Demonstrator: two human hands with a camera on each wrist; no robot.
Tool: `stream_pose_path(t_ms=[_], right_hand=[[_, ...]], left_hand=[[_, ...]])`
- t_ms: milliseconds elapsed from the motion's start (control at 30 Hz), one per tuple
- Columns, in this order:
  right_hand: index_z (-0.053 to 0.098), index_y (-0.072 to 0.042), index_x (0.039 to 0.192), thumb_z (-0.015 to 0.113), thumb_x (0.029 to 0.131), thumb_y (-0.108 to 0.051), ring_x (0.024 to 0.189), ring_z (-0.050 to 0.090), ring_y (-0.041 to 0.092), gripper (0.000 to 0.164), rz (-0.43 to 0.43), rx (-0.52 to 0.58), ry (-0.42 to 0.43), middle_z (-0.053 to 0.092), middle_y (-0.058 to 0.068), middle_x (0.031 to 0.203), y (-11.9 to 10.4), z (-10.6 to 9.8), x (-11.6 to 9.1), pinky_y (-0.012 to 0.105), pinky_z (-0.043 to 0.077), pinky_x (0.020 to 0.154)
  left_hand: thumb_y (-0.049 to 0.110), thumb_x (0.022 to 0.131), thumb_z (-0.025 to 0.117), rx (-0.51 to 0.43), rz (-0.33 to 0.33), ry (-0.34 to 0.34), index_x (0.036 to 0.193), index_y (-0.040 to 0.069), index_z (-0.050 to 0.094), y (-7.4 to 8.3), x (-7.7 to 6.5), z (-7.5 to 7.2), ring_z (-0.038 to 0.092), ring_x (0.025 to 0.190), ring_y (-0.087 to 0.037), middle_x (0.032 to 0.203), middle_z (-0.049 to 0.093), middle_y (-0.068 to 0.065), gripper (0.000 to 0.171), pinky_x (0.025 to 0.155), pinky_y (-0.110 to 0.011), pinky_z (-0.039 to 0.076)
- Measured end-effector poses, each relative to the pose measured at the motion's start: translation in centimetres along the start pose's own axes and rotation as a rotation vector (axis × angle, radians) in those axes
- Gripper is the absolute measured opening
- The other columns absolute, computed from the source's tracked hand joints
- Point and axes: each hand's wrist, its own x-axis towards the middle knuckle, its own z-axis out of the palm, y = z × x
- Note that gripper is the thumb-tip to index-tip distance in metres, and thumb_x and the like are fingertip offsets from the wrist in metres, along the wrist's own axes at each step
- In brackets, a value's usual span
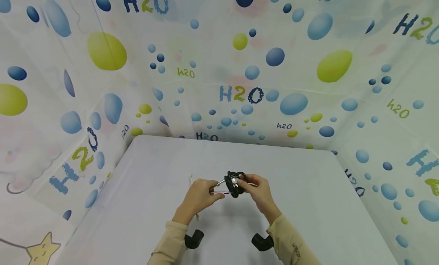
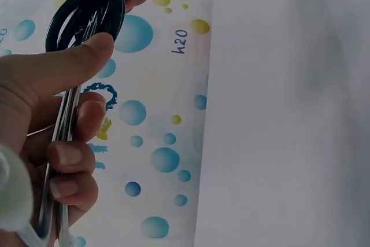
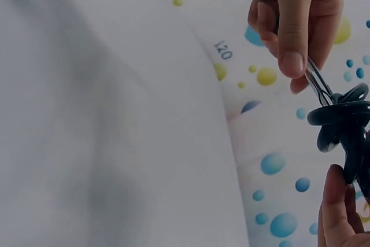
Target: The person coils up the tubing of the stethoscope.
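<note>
Both hands hold one object above the white table: a thin bent metal wire frame (image 1: 223,192) with glossy black cord (image 1: 231,188) wound in loops round its right end. My left hand (image 1: 199,196) grips the metal wires at the other end; in the left wrist view its thumb lies along them, close to the black loops (image 2: 117,4). On the right side, my right hand (image 1: 261,192) pinches the cord with thumb and fingers. The right wrist view shows the loops (image 3: 341,115) crossing over the wires (image 3: 319,85). A pale thin end (image 1: 190,180) shows behind the left hand.
A white tabletop (image 1: 144,219) lies under the hands. Its back and sides are enclosed by a patterned curtain (image 1: 205,40) with bubbles and H2O lettering. Black curved pieces (image 1: 194,239) sit at both wrists. A blurred white shape (image 2: 13,192) fills the left wrist view's edge.
</note>
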Motion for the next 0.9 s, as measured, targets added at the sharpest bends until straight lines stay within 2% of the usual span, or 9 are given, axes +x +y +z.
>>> stream_pose_path(t_ms=[100,200,400,533,667,900], right_hand=[[0.064,0.012,0.101,0.071,0.08,-0.002,0.076,0.064,0.015,0.026,0.017,0.013,0.018,0.064,0.01,0.09,0.1,0.1,0.3,0.028,0.053,0.072],[0.063,0.012,0.1,0.071,0.081,-0.002,0.074,0.064,0.014,0.025,0.018,0.009,0.029,0.064,0.011,0.09,0.5,0.1,0.6,0.028,0.054,0.072],[0.062,0.013,0.1,0.07,0.082,-0.005,0.07,0.065,0.013,0.026,0.031,-0.024,0.023,0.063,0.013,0.091,1.9,0.1,1.5,0.029,0.054,0.071],[0.061,0.014,0.102,0.068,0.084,-0.006,0.072,0.065,0.014,0.028,0.06,-0.027,0.01,0.064,0.016,0.094,3.3,0.2,2.3,0.031,0.054,0.071],[0.059,0.016,0.104,0.067,0.084,-0.005,0.074,0.063,0.014,0.03,0.096,-0.012,0.005,0.063,0.018,0.096,5.0,0.1,3.1,0.031,0.054,0.071],[0.058,0.016,0.106,0.066,0.086,-0.005,0.075,0.062,0.013,0.031,0.155,0.01,0.024,0.063,0.015,0.096,8.0,-0.1,4.0,0.029,0.054,0.072]], left_hand=[[0.023,0.071,0.082,0.04,-0.005,-0.004,0.077,0.009,0.068,-0.5,0.2,0.1,0.04,0.053,-0.004,0.057,0.054,0.007,0.021,0.049,-0.02,0.035],[0.019,0.071,0.082,0.041,-0.015,0.011,0.075,0.009,0.069,-1.1,0.3,0.4,0.042,0.053,-0.004,0.058,0.057,0.005,0.018,0.049,-0.02,0.037],[0.014,0.071,0.081,0.016,-0.029,0.023,0.081,0.005,0.071,-3.1,0.5,2.1,0.05,0.057,-0.006,0.066,0.063,0.002,0.017,0.053,-0.02,0.043],[0.011,0.073,0.08,-0.025,-0.058,-0.008,0.086,0.001,0.071,-4.8,0.6,3.8,0.059,0.064,-0.011,0.074,0.067,-0.005,0.019,0.059,-0.023,0.048],[0.008,0.075,0.077,-0.068,-0.09,-0.061,0.09,-0.003,0.07,-6.3,0.8,5.3,0.062,0.068,-0.014,0.08,0.069,-0.01,0.02,0.062,-0.026,0.05],[0.006,0.075,0.077,-0.104,-0.117,-0.127,0.09,-0.003,0.071,-7.7,1.1,6.8,0.064,0.072,-0.018,0.083,0.07,-0.012,0.018,0.066,-0.031,0.052]])
